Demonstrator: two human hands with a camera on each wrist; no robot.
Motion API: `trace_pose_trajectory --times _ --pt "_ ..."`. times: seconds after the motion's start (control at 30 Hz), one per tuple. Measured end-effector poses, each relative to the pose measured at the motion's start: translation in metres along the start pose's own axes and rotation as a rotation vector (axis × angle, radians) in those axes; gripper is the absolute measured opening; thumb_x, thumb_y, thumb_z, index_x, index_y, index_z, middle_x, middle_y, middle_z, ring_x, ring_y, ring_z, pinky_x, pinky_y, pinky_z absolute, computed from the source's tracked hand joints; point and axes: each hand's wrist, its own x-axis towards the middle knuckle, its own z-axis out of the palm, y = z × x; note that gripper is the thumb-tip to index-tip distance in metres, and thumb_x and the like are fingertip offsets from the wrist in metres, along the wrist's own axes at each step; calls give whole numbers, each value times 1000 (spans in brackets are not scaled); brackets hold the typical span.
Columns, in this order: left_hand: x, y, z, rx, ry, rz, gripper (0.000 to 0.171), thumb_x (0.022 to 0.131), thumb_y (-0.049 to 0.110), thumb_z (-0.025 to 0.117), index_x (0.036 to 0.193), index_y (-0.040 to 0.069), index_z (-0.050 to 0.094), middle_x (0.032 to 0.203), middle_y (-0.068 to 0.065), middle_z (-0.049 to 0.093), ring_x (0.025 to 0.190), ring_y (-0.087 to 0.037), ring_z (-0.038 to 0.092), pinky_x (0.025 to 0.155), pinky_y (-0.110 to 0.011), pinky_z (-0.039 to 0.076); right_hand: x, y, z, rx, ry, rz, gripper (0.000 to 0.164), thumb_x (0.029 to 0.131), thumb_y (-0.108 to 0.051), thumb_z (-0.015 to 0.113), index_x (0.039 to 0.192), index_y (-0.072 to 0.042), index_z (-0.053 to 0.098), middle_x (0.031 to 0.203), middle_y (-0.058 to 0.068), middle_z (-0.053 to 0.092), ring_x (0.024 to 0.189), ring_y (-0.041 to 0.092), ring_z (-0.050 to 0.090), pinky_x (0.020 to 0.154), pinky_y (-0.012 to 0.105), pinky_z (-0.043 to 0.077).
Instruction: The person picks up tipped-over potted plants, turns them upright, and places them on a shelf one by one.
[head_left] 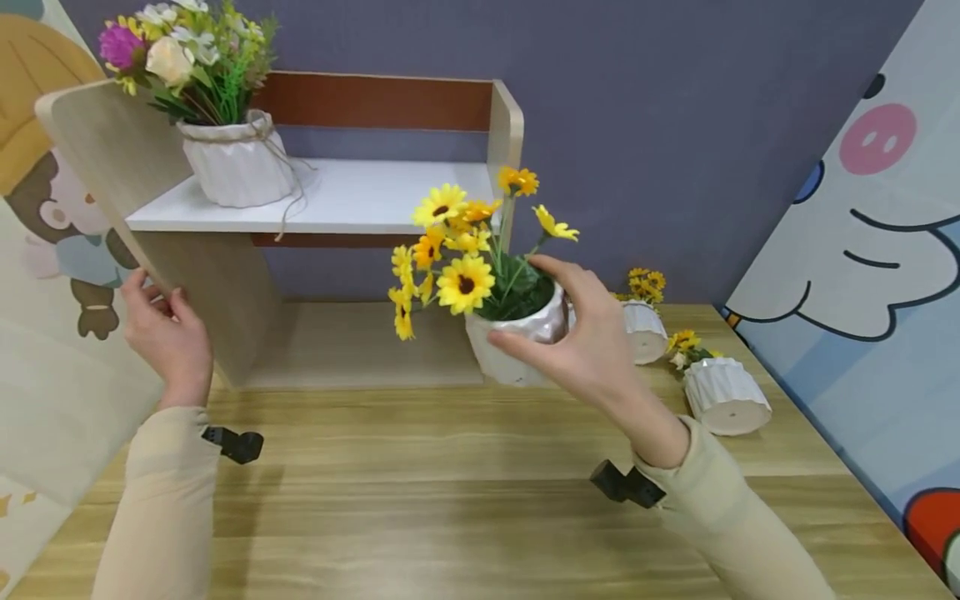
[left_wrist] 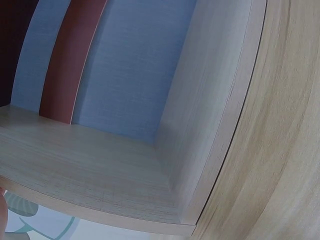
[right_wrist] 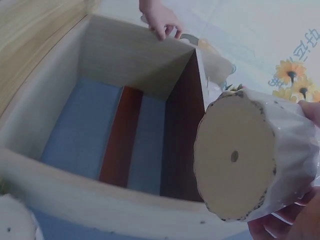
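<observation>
Placement step, seemingly: your right hand (head_left: 596,337) grips flower pot (head_left: 498,354) at near right of shelf (head_left: 375,187), above counter (head_left: 390,483); your left hand (head_left: 172,337) pinches left panel (head_left: 123,154); next likely calls for level set-down

I have the right hand (head_left: 585,333) curled in a grip, forearm (head_left: 731,508) below it; well leftward, the left hand (head_left: 171,342) has bent fingers.

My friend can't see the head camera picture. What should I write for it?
A person's right hand holds a white pot of yellow flowers in front of a shelf. The left hand holds the shelf's side, and another flowerpot sits on its white board.
</observation>
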Motion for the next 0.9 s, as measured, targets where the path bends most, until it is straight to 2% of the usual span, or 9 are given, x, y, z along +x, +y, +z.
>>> trace_pose_trajectory --times 0.13,0.3,0.57,0.8,0.9 --pt "2 1 1 -5 -2 7 31 93 30 44 122 40 44 107 -3 62 75 10 46 71 -12 37 10 -9 6 35 -11 -8 75 60 -41 80 125 -16 53 110 2 60 84 14 50 63 31 43" --pt "3 1 1 -1 -8 -1 31 93 29 44 123 39 44 108 -2 61 75 9 45 71 -12 37 24 -18 15 84 -21 -19 74 61 -42 80 125 -17 53 112 2 59 88 13 52 65 29 46" --pt "1 1 -1 16 -30 -18 32 94 32 42 124 40 42 113 -2 59 85 -7 54 74 -14 39 46 -30 26 95 -17 -12 71 63 -46 78 124 -19 54 105 0 61 83 11 51 66 28 43" --pt "0 1 -2 25 -24 -16 32 94 32 41 125 39 42 112 -2 59 87 -10 54 74 -15 39 65 -39 34 107 -23 -6 70 65 -47 76 125 -19 54 108 1 60 87 10 53 68 25 44" --pt "0 2 -2 29 -33 -21 32 94 32 41 125 41 41 111 -3 60 89 -13 56 76 -17 40 73 -41 36 128 -7 -19 70 65 -47 76 125 -18 54 108 1 61 85 8 56 65 22 46"
